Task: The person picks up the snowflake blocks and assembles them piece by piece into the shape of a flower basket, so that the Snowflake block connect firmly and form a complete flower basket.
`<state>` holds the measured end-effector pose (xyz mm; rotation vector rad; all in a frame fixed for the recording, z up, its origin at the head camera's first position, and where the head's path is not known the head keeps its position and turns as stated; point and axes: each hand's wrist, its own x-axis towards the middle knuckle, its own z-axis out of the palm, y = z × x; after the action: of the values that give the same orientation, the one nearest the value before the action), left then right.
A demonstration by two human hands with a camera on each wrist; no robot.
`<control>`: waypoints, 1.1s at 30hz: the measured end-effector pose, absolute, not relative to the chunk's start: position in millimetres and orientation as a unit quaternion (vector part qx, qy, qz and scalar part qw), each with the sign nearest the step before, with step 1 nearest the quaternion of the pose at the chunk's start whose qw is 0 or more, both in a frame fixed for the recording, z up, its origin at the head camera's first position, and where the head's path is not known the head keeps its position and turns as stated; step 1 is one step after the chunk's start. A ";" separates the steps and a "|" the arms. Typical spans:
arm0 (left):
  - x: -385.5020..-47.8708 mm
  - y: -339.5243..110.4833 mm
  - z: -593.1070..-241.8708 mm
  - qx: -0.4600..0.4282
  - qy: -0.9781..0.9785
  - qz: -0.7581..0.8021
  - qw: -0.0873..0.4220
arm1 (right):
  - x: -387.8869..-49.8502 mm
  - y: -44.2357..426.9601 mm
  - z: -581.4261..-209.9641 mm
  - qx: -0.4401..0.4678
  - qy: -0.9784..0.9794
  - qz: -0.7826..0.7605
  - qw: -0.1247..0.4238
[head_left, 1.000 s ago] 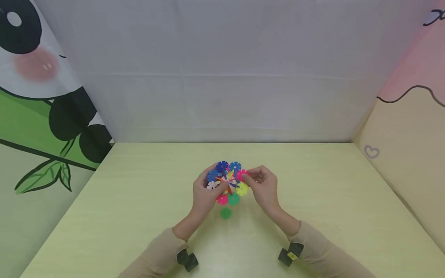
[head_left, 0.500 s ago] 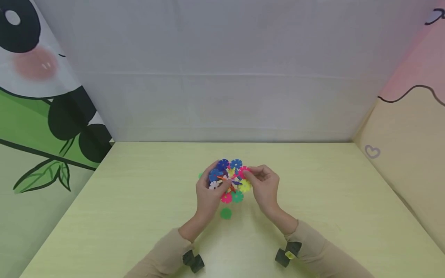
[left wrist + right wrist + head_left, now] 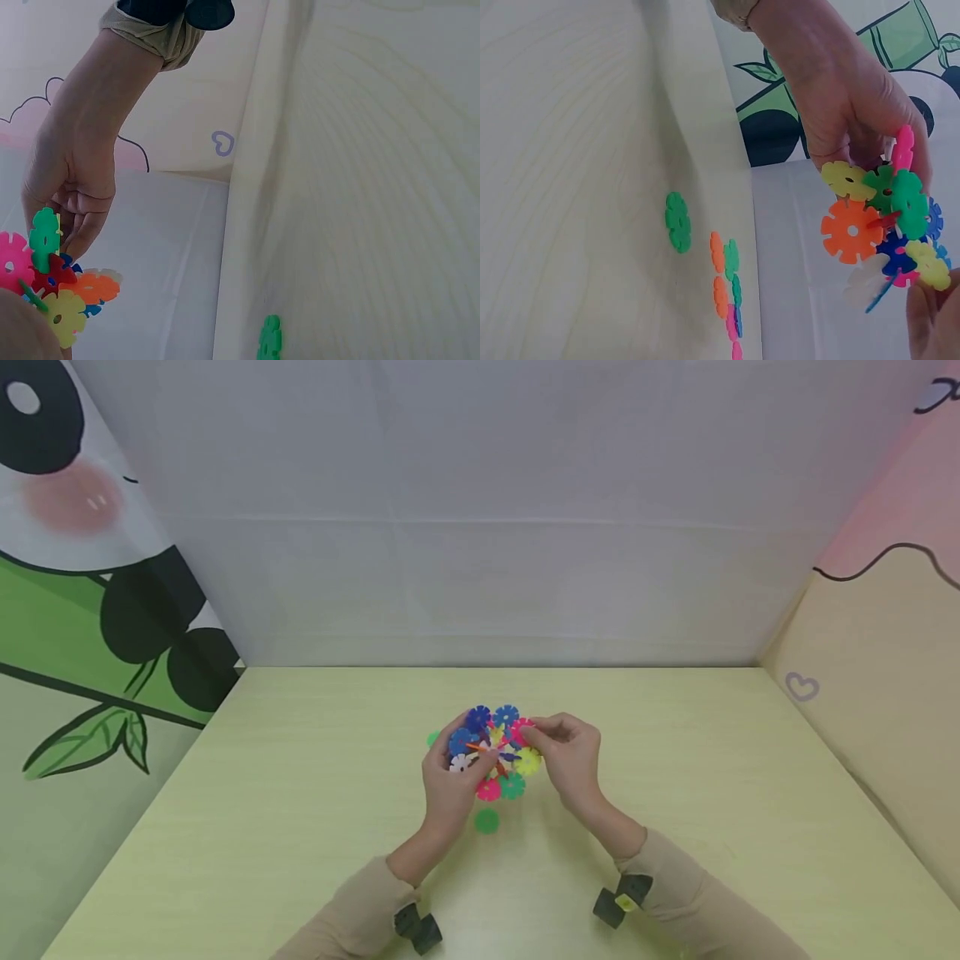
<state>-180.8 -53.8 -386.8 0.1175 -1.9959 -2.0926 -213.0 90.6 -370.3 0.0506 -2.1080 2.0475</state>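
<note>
A ball-like cluster of notched plastic snowflake discs (image 3: pixel 477 720) is held up over the table. Its discs are blue, white, pink, yellow, green and orange. My left hand (image 3: pixel 447 785) grips it from the left, thumb across the front. At its upper right, my right hand (image 3: pixel 573 760) pinches a pink disc (image 3: pixel 519 729) between thumb and fingers. Whether that disc is slotted into the cluster cannot be told. In the right wrist view an orange disc (image 3: pixel 852 231) and a green disc (image 3: pixel 909 204) jut from the cluster's underside. Some left fingers are hidden behind it.
One green disc (image 3: pixel 487 821) lies on the pale table (image 3: pixel 300 793) just below the hands. Another green disc (image 3: pixel 432 738) shows behind the left hand. More loose discs, orange (image 3: pixel 718 253), pink and blue among them, lie farther back in the right wrist view.
The cluster and my left hand have shifted slightly right since a second ago. My right hand stays at the pink disc with only small movement.
</note>
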 end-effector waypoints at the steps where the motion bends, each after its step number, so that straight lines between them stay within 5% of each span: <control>1: -180.7 -53.9 -386.8 0.041 -0.686 -0.716 0.124 | -213.2 90.8 -369.8 0.015 -0.714 0.693 0.096; 15: -180.3 -53.3 -388.4 0.047 -0.686 -0.717 0.112 | -215.3 95.0 -363.6 -0.001 -0.718 0.695 0.032; 25: -187.5 -60.8 -386.2 0.040 -0.689 -0.719 0.080 | -215.3 110.0 -365.6 0.106 -0.755 0.647 0.018; 33: -191.9 -66.3 -380.8 0.034 -0.702 -0.711 0.035 | -213.9 135.6 -371.1 0.219 -0.742 0.622 -0.117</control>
<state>-191.9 -66.3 -380.8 0.1048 -2.1569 -2.1850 -213.9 135.6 -371.1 0.7441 -2.5238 2.1163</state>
